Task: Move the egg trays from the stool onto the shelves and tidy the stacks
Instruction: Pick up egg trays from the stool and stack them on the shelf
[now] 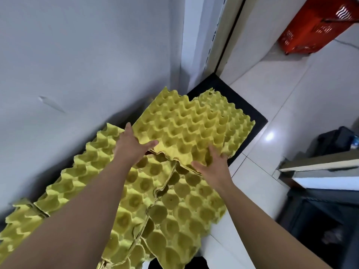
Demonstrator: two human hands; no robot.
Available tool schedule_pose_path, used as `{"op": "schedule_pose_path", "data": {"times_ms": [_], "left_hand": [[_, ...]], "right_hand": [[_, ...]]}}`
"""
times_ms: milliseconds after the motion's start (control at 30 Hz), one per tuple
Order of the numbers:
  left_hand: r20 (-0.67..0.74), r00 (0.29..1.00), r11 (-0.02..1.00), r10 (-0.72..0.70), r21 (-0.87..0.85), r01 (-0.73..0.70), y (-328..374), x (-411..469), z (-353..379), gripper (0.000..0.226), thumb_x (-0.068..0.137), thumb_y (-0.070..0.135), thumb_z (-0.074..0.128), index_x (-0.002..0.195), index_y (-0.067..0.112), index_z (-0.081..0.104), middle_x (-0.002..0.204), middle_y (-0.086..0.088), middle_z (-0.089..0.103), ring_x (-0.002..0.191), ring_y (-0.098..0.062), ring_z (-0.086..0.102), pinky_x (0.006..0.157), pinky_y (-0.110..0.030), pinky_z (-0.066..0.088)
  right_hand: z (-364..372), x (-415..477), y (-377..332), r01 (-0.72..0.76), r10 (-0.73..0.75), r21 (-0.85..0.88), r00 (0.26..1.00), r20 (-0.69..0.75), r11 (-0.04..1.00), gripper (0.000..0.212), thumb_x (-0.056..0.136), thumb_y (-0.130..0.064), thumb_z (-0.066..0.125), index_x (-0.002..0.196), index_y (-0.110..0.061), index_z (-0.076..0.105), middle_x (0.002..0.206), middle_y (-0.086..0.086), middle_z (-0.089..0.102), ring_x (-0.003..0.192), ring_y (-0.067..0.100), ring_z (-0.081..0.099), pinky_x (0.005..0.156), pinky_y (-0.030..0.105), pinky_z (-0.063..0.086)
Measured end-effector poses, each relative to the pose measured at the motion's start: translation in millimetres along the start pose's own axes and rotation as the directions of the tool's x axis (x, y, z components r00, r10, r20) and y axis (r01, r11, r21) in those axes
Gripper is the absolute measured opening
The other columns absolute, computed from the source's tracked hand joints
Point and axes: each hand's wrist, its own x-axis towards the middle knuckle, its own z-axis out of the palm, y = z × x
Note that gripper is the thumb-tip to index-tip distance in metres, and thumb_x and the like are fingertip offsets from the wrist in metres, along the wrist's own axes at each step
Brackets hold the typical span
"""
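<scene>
I read this place as a small shop or its stockroom. Yellow pulp egg trays (174,200) lie in bulk, overlapping piles along a plain wall. A red plastic shopping basket (314,26) sits beyond the white tiled floor (291,90). A counter edge (320,164) shows at right.

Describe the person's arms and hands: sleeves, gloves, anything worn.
Both forearms are bare right down to the frame's lower edge; no sleeve or cuff shows. The left hand and right hand wear no gloves. No watch, bracelet or ring is visible on either wrist or on the fingers in view.
</scene>
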Motion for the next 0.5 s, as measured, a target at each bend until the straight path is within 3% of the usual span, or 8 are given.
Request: {"op": "schedule_pose_path", "data": {"times_ms": [67,133,333,500], "left_hand": [[-0.016,1.000,0.999,0.014,-0.043,-0.014,0,4,0,0.109,0.063,0.058,0.080,0.148,0.020,0.024,0.145,-0.002,0.043,0.130,-0.026,0.044,0.105,-0.052,0.038],[-0.041,0.999,0.997,0.018,-0.075,-0.021,2,2,-1,0.100,0.061,0.056,0.083,0.141,0.022,0.033,0.135,0.003,0.052,0.120,-0.024,0.052,0.100,-0.051,0.041],[-0.087,0.996,0.991,0.024,-0.131,-0.035,13,-17,-13,0.097,0.060,0.054,0.084,0.139,0.026,0.035,0.134,0.004,0.052,0.118,-0.023,0.053,0.090,-0.042,0.045],[-0.121,0.992,0.978,0.023,-0.205,-0.048,23,-39,-27,0.109,0.053,0.054,0.088,0.142,0.028,0.031,0.137,0.004,0.051,0.120,-0.021,0.053,0.085,-0.033,0.043]], "right_hand": [[5,5,4,0.003,-0.003,0.016,1.000,-0.027,1.000,0.090,0.074,-0.046,0.074,0.148,-0.031,0.024,0.146,0.017,0.025,0.116,0.027,0.049,0.103,0.038,0.041],[7,7,4,-0.006,0.007,0.035,0.999,-0.039,0.999,0.089,0.074,-0.045,0.075,0.147,-0.027,0.027,0.144,0.015,0.028,0.132,0.031,0.034,0.106,0.046,0.038],[-5,-3,-6,-0.005,0.009,0.046,0.996,-0.084,0.999,0.091,0.071,-0.046,0.078,0.145,-0.027,0.030,0.147,0.016,0.021,0.133,0.035,0.033,0.103,0.046,0.042],[-30,-15,-24,0.077,-0.069,0.048,0.987,-0.148,0.996,0.087,0.071,-0.044,0.078,0.143,-0.028,0.032,0.149,0.015,0.018,0.138,0.033,0.025,0.108,0.048,0.035]]}}
